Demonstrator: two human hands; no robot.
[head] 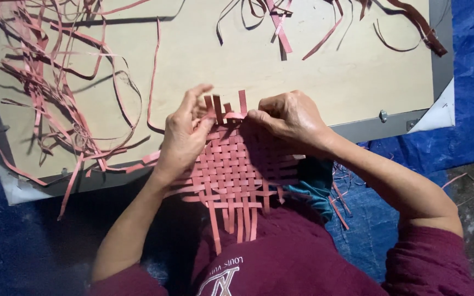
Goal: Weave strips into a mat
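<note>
Both hands (pixel 185 134) (pixel 289 120) atop woven mat (pixel 229 170)

— How many hands, how many mats?
— Two hands: left hand (pixel 185 134), right hand (pixel 289 120). One woven pink mat (pixel 231 175).
— And boards?
— One pale board (pixel 303 60). The loose pink strips (pixel 56 93) are too tangled to count.

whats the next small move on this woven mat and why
Probably press the newest cross strip down snug against the woven rows. Both hands, left and right, pinch at the top edge of the pink mat, where upright strip ends stick up loose above the weave.
</note>
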